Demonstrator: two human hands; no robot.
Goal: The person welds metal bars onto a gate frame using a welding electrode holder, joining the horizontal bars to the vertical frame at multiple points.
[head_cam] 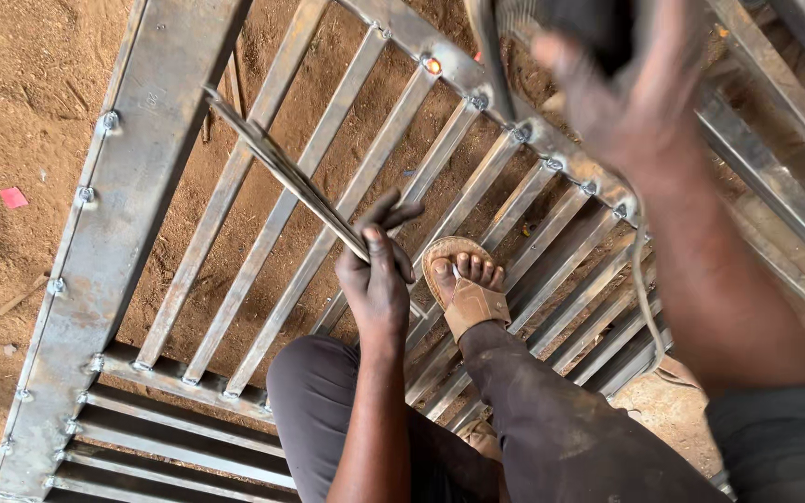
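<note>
The left hand [376,279] was closed around the near end of a thin bundle of metal rods [281,172], thumb pressed along the top. The rods ran up and to the left from the fist, slanting over the slats of a large steel gate [132,177] that lay flat on the reddish dirt ground [20,102]. Their far end reached the wide side bar of the gate, though whether it touched the bar could not be told.

The right hand [631,93] was raised near the top of the view, close to the camera and blurred. It gripped a dark tool [579,23], probably a grinder, whose shape was hard to make out. A cable [643,289] hung down from that hand, past the forearm and over the slats.

A small glowing orange spot [432,65] sat on the cross bar of the gate, just left of the right hand.

The person's foot in a tan sandal [463,284] stood on the slats, just right of the left hand. Both knees in dark trousers were bent below it.

A small pink scrap [13,197] lay on the dirt, well apart from the gate's left edge
</note>
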